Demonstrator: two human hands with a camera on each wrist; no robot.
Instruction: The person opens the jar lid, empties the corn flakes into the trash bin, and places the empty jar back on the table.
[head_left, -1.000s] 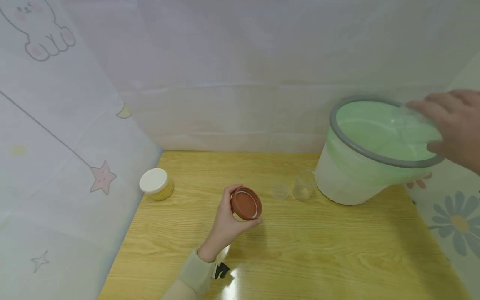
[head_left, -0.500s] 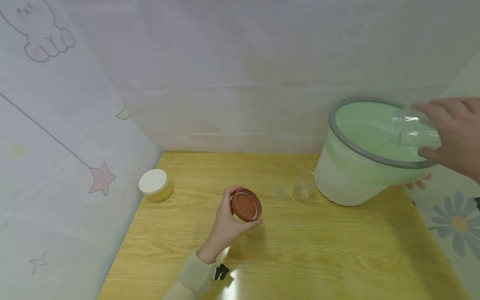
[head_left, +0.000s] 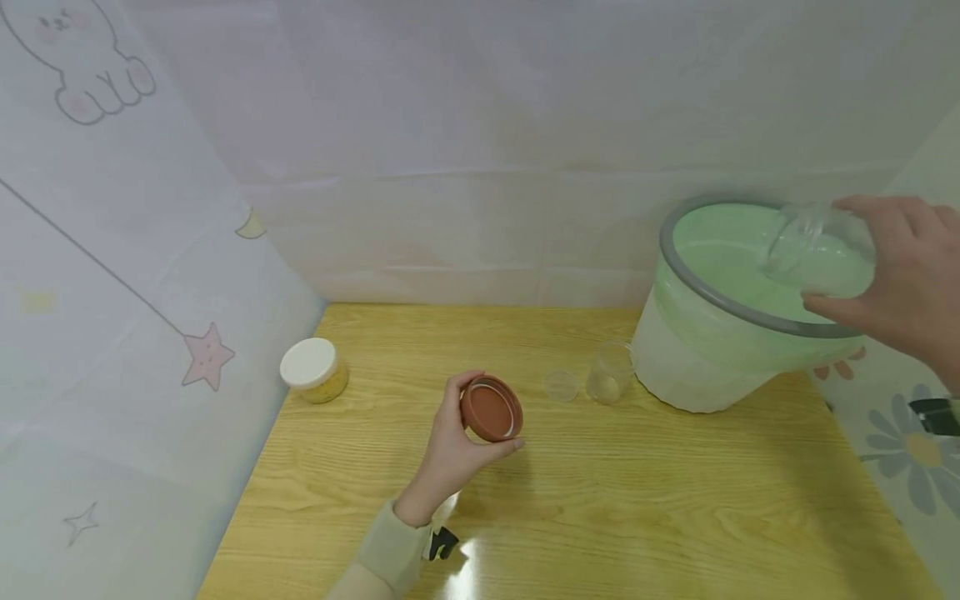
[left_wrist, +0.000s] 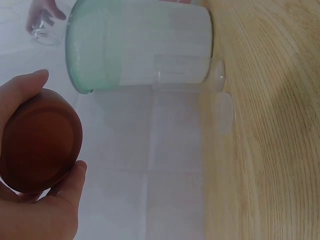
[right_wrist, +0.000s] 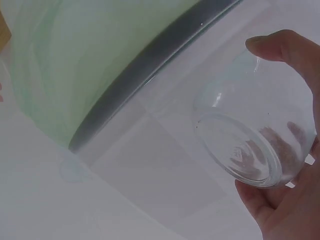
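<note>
"On the right side of the scene, above the rim of the bin (head_left: pixel 690 358), what did the right hand (head_left: pixel 911 275) have?"

"A clear jar (head_left: pixel 817 250), tipped onto its side. The thumb and fingers were spread wide and curled round its body, perhaps because it was broad and smooth. Its mouth seemed to point left, so that any drip would likely have fallen into the bin, though whether it hung squarely over the opening was hard to tell."

"Was anything in it?"

"Nothing showed; the fingers could be seen through its wall. The bin had a pale green lining (head_left: pixel 720 267) and a grey rim (head_left: pixel 697 286), and no contents could be made out."

"And the left hand (head_left: pixel 453 450)?"

"It held a brown lid (head_left: pixel 491 408) up off the table (head_left: pixel 600 500), near the middle. Thumb and fingers stood the lid's breadth apart, pinching its edge, which seemed to leave the hollow inner side free."

"What stood on the table?"

"Just left of the bin was a clear cup (head_left: pixel 609 375), its contents too faint to judge, with a clear disc (head_left: pixel 562 385) beside it. Well apart on the left, a tub (head_left: pixel 327 386) of something yellow sat under a white cap (head_left: pixel 309 362)."
</note>
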